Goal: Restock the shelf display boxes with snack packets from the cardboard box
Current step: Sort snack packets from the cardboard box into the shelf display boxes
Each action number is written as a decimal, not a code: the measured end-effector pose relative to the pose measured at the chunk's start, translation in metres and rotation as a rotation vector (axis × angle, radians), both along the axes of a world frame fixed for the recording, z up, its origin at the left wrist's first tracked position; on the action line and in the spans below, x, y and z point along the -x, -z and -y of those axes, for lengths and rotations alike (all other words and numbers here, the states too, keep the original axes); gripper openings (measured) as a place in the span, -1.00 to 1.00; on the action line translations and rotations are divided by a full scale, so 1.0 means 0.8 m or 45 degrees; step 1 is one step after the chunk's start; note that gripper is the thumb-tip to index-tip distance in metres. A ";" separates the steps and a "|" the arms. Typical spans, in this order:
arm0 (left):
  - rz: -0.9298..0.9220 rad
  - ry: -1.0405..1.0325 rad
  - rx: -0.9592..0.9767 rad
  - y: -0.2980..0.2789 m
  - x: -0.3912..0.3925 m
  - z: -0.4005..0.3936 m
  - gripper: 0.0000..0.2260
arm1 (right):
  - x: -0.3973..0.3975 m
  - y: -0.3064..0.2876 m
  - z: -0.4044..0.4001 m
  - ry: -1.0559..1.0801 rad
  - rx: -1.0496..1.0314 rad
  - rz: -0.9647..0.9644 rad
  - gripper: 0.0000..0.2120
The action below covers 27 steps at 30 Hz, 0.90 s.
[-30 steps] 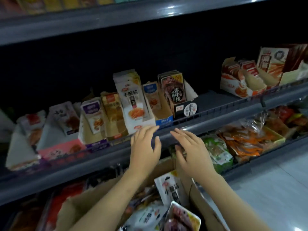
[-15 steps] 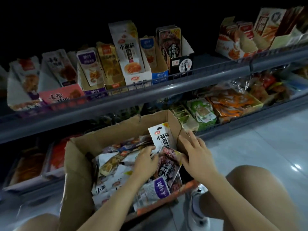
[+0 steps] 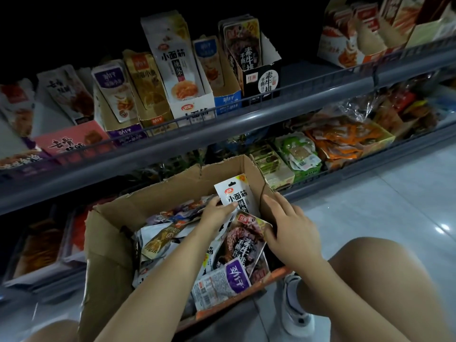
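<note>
While the head view looks down into the cardboard box (image 3: 108, 248), the left hand (image 3: 217, 213) pinches the lower edge of a white snack packet (image 3: 234, 195) that stands upright against the box's far wall, thumb and fingers curled round it. Just to the right, the right hand (image 3: 291, 228) lies with its fingers spread and fairly straight over the box's right corner, its thumb touching a dark packet (image 3: 244, 243) without clearly gripping it. More packets lie loose and overlapping beneath both forearms.

Above and beyond the hands, the matching white display box (image 3: 192, 102) stands on the shelf behind a low wire rail (image 3: 271, 95), already holding tall packets.

The pinch sits low on a slick pouch, so the packet could slip or fold as it lifts, I judge. A neighbouring packet may drag up with it. The torn cardboard rim beside the right hand could snag a sleeve of film.

Room to rise is open straight above the box; the shelf edge and rail must be cleared before reaching in, and the slot looks tightly filled.
</note>
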<state>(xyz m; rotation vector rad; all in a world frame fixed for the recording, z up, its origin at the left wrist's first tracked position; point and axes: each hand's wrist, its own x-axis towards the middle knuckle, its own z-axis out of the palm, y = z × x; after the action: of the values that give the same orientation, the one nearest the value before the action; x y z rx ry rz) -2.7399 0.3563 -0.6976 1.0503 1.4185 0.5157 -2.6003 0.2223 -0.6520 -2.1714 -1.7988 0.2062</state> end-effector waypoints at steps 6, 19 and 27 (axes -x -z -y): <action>0.070 -0.258 -0.166 -0.025 -0.012 0.001 -0.88 | 0.001 -0.004 0.000 0.037 0.017 -0.020 -0.44; -0.378 0.386 -0.227 -0.074 0.041 0.024 -0.90 | 0.003 0.001 -0.001 0.124 -0.055 -0.107 -0.46; -0.365 0.753 -0.234 -0.009 0.036 0.025 -0.43 | 0.003 0.004 -0.001 0.148 -0.100 -0.098 -0.48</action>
<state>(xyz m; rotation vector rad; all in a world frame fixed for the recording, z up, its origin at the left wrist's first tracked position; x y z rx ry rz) -2.7689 0.3364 -0.6901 1.6667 1.2322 0.0617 -2.6027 0.2229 -0.6554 -2.1741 -1.6071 0.1859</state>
